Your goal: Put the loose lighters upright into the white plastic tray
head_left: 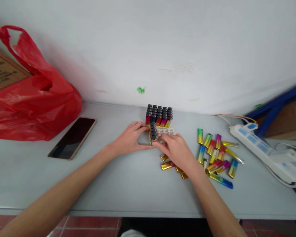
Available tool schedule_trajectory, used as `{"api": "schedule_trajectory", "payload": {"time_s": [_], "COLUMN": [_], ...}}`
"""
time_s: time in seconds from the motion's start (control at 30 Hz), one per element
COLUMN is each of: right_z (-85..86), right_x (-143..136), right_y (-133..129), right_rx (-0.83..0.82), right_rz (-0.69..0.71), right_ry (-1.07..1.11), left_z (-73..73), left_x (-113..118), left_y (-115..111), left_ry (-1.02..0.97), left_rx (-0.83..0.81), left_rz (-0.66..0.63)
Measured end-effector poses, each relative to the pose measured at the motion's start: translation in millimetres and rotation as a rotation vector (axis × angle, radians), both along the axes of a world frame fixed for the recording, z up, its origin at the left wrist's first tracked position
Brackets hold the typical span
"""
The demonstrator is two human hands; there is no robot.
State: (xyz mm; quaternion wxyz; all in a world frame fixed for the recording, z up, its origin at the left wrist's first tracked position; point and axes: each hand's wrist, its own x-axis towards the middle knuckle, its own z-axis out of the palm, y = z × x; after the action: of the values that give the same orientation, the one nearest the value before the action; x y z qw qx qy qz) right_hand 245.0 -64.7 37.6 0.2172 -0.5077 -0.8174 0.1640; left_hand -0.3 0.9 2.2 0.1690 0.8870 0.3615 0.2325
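A white tray (168, 131) stands on the grey table, packed at its far side with several upright colourful lighters (159, 116) with black tops. My left hand (131, 138) rests against the tray's left side, fingers touching a short row of upright lighters (153, 132). My right hand (175, 148) sits at the tray's front, fingertips on that same row; whether it grips one is hidden. A few gold lighters (168, 165) lie under my right wrist.
A pile of loose multicoloured lighters (217, 154) lies to the right. A white power strip (263, 151) with cables runs along the right edge. A phone (72, 137) lies face up at left, beside a red plastic bag (32, 95) and a cardboard box (1, 69).
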Motion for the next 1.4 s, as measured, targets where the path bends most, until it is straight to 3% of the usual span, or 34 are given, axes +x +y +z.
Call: {"api": "schedule_trajectory", "payload": {"time_s": [0.1,0.23,0.4,0.57,0.67,0.77,0.93,1.03,1.13,1.2,1.4], "right_z": [14.4,22.8,0.8,-9.0,-2.4,0.9,5.2,16.5,24.7,23.2,1.1], "right_x": [34,69,76,80,84,80,50,27,8,-1,-6], "right_y": [-2,-11,-20,-20,-19,-18,-6,9,25,31,25], "right_rx": [-0.053,-0.046,-0.107,-0.065,-0.133,-0.268,-0.382,-0.451,-0.521,-0.513,-0.172], "right_rz": [-0.019,0.007,0.140,0.119,0.052,-0.052,-0.229,-0.182,-0.062,-0.057,-0.300], "right_ry": [0.167,0.118,-0.048,-0.068,0.144,0.517,1.159,1.317,1.263,1.140,0.703], "left_z": [0.8,2.3,1.7,3.2,4.9,6.6,9.6,8.0,2.8,-0.3,0.3], "left_x": [0,0,-1,-1,-1,-2,-2,1,4,4,-5], "left_y": [1,0,0,0,1,1,1,-1,-1,0,4], "left_ry": [0.002,0.001,-0.002,-0.021,-0.012,-0.009,0.025,0.058,0.054,0.032,-0.018], "left_rx": [-0.001,-0.007,-0.023,-0.027,-0.030,-0.036,-0.021,0.003,0.024,0.031,-0.017], "left_rz": [-0.010,-0.015,-0.008,-0.025,-0.022,-0.024,-0.032,0.000,0.056,0.069,-0.002]}}
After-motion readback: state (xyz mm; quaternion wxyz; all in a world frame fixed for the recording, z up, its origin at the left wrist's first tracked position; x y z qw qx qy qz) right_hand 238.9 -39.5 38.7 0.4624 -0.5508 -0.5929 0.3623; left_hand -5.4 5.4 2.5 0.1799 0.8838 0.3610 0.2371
